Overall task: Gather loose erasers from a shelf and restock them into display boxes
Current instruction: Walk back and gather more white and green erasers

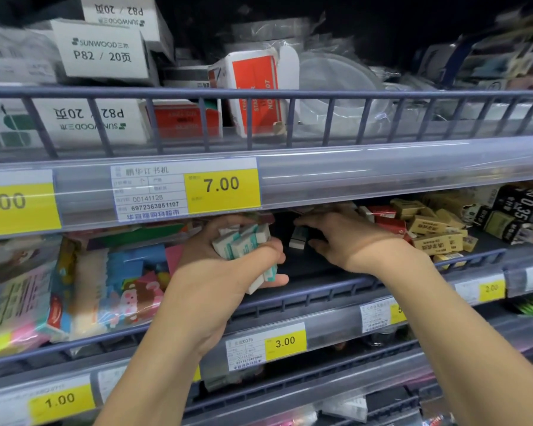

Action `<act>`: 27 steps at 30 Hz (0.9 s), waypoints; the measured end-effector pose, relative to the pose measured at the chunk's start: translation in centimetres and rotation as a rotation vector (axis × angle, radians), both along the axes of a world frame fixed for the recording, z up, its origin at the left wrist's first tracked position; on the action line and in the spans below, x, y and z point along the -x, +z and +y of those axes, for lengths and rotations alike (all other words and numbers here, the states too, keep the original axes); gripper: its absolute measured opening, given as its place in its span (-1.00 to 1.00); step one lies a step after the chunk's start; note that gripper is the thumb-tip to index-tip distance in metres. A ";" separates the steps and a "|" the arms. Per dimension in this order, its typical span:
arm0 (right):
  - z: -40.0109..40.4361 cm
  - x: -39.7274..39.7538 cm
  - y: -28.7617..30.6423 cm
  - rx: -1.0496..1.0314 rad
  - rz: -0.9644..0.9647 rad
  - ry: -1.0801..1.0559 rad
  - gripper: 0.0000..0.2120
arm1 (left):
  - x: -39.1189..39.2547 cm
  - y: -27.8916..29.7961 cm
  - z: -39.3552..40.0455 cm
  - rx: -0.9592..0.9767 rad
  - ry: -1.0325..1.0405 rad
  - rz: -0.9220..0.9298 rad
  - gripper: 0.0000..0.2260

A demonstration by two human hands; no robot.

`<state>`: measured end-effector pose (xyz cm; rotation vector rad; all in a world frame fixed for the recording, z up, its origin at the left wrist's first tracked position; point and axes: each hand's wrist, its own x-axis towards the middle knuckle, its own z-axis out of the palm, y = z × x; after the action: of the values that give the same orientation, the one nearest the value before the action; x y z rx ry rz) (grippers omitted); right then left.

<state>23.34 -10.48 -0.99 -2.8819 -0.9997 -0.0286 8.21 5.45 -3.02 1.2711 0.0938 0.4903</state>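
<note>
My left hand (228,265) grips a bunch of several white erasers with teal sleeves (243,244) just above the front rail of the middle shelf. My right hand (348,238) reaches into the dark gap of that shelf, fingers extended toward one more white-and-teal eraser (299,239) standing on the shelf floor; its fingertips are at the eraser, and whether they pinch it I cannot tell. No display box for these erasers shows in the view.
A heap of yellow and red packaged erasers (428,232) lies right of my right hand. Bagged colourful stationery (74,281) fills the shelf's left side. The price rail with a 7.00 tag (222,186) overhangs the gap. Black boxes (523,210) sit far right.
</note>
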 end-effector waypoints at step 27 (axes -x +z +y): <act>-8.4 11.0 -6.6 -1.327 0.502 0.145 -0.64 | 3.6 -0.7 -3.0 -0.221 -0.295 -0.102 -0.79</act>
<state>12.35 -18.90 -7.56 -1.4936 -0.6593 0.0311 4.60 2.42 -3.75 1.4447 -0.2373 0.3150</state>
